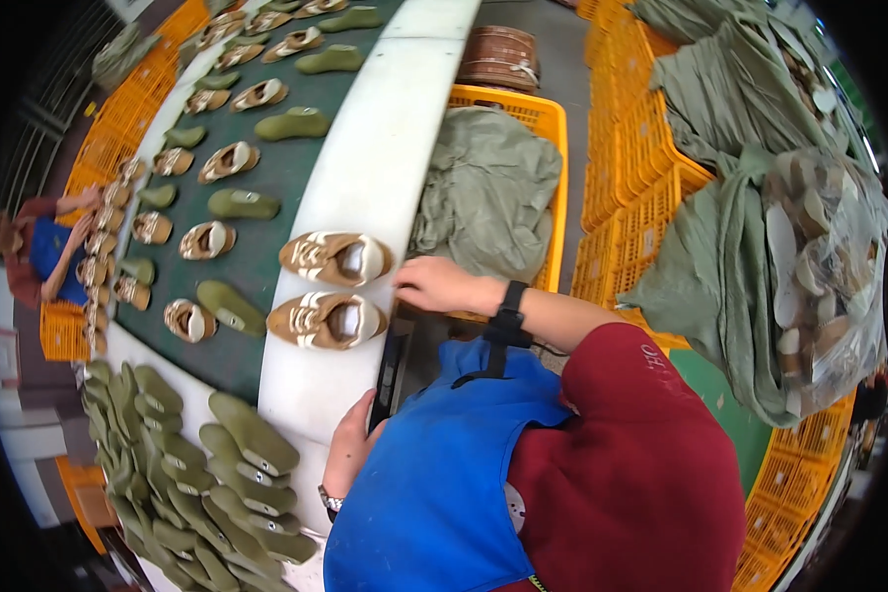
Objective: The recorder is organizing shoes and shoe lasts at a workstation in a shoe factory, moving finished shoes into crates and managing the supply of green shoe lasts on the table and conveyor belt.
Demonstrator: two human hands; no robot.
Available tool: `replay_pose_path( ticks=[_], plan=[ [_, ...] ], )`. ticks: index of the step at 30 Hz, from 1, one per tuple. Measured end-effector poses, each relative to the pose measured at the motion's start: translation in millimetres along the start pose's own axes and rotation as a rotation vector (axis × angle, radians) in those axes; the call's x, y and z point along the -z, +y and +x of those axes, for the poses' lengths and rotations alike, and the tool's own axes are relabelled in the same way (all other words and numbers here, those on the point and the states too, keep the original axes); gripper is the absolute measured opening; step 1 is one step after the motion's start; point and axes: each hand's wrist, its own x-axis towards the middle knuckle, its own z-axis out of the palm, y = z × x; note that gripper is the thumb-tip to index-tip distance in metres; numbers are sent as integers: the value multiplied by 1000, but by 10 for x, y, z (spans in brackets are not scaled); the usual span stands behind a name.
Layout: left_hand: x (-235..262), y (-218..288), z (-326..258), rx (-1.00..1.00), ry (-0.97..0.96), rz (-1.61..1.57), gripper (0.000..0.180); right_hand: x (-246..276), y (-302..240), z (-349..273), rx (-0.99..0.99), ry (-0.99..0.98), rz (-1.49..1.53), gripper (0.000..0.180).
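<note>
Two tan-and-white lace-up shoes lie side by side on the white table edge in front of me, the far shoe point(335, 259) and the near shoe point(328, 321), their heels toward me. Just off the heels is my right hand point(446, 286), its fingers curled inward; whatever they may hold is hidden. Down by the table's near edge, my left hand point(350, 449) has its thumb and a finger apart, close to a dark narrow strip point(390, 375). Whether it touches that strip I cannot tell.
Shoes and green shoe lasts point(243, 203) stand in rows on a dark green belt point(296, 178). More lasts point(252, 434) are heaped at near left. A yellow crate point(555, 197) holds grey-green cloth. Stacked crates point(612, 148) line the right. Across the belt, a person point(54, 247) handles shoes.
</note>
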Motion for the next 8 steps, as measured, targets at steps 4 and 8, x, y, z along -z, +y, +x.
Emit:
replay_pose_path(
  ticks=[4,8],
  plan=[
    [-67,388,516,-228,1,193,46,387,1283,-1269,-535,-172,-367,25],
    [-200,610,1059,-416,-31,235,48,489,1457,-2206,-723,-263,-289,24]
  ],
)
